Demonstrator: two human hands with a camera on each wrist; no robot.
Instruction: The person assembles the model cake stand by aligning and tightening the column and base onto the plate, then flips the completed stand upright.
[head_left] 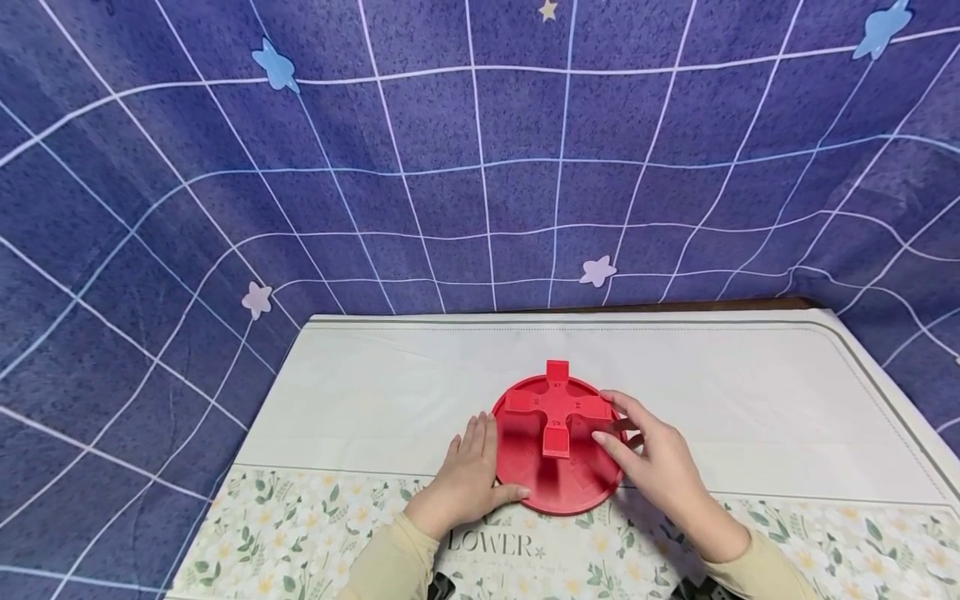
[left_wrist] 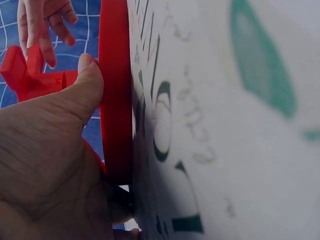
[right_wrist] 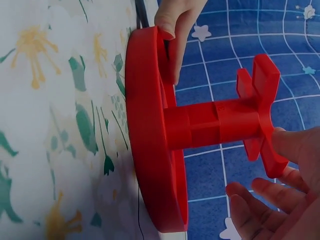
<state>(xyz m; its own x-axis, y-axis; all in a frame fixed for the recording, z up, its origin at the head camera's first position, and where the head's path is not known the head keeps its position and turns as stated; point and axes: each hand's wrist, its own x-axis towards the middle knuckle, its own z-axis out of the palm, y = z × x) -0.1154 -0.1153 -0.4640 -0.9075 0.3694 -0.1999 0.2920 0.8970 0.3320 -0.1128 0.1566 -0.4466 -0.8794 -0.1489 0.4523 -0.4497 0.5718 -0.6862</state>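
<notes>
A red round tray-like base [head_left: 555,492] with a raised rim lies on the tabletop. From its middle rises a red post [right_wrist: 215,122], topped by a cross-shaped piece [head_left: 557,404] with small numbers on its arms. My left hand [head_left: 468,479] rests against the base's left side, its fingers straight and the thumb on the front rim. My right hand [head_left: 660,458] is at the cross's right arm, which it pinches by the end between thumb and index finger; its other fingers stand apart in the right wrist view. The left fingertips are partly hidden in the left wrist view.
The table [head_left: 405,367] has a white cover with a floral strip [head_left: 285,525] along its near side, bearing printed lettering. A blue curtain [head_left: 517,200] with a white grid and stars hangs behind the table and at both sides.
</notes>
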